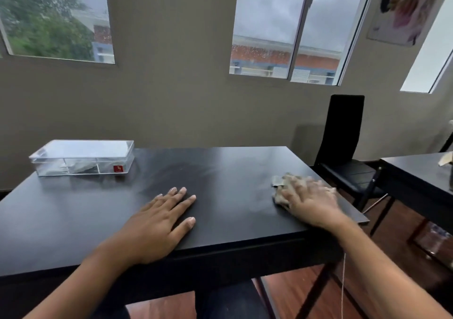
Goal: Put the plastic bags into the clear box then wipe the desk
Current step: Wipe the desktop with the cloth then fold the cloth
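We are seeing one clear box (83, 158) sitting at the far left corner of the desk (220, 171), lid on, a red sticker (118, 168) showing on its front wall. Inside it we are making out crumpled plastic bags (78, 166) lying on the bottom; we cannot count them through the clear walls. One cloth (282, 183) is lying near the desk's right edge, and our right hand (308, 201) is pressing flat on top of it, fingers spread, palm down. The hand and cloth are blurred, so we cannot tell the cloth's full outline. Our left hand (159, 223) is resting flat on the desk near the front edge, about the middle, fingers together and stretched out, thumb apart, holding nothing. Two hands, one box, one cloth, one desk in use.

The box is standing well apart from both hands. The desk top between the box and the cloth is lying bare, with faint smear marks showing in the middle. The cloth is sitting close to the right edge; the front right corner is just beside our right wrist. One black chair (348, 147) is standing just off the desk's right side, near the far corner. A second dark table (416, 171) is showing further right, apart from the desk. Two windows (282, 29) are facing us in the wall behind.
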Demonstrator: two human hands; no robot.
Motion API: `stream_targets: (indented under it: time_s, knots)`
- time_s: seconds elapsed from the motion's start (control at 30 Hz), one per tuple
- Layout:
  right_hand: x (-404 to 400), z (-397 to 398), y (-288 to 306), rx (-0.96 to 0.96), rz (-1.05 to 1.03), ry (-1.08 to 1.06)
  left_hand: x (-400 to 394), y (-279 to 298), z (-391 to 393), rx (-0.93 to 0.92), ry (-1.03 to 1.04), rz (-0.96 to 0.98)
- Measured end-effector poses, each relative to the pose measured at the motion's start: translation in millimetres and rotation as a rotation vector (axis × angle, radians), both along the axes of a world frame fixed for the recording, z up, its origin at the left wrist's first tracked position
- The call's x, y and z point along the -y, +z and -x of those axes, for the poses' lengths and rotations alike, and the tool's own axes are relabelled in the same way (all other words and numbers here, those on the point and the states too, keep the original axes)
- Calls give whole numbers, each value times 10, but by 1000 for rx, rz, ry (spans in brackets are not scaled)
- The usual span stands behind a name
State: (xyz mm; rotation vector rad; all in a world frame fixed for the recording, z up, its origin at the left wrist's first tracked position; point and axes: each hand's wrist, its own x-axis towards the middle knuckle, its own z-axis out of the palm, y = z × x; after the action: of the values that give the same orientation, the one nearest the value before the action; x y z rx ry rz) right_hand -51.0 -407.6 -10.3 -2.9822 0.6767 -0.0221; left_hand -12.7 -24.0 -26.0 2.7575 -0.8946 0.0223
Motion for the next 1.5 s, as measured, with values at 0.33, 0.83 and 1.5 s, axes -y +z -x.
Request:
stream_targets:
  time_s: [0.33, 0.83, 1.5]
  knots:
    - [-768, -28, -26, -65, -156, 520, -172, 90, -116, -3, -27, 60]
    - [-1810, -1550, -19, -34, -99, 638, -744, 42, -233, 40, 293, 149]
    - [-2140, -2067, -78, 91, -150, 594, -1069, -43, -272, 174, 380, 218]
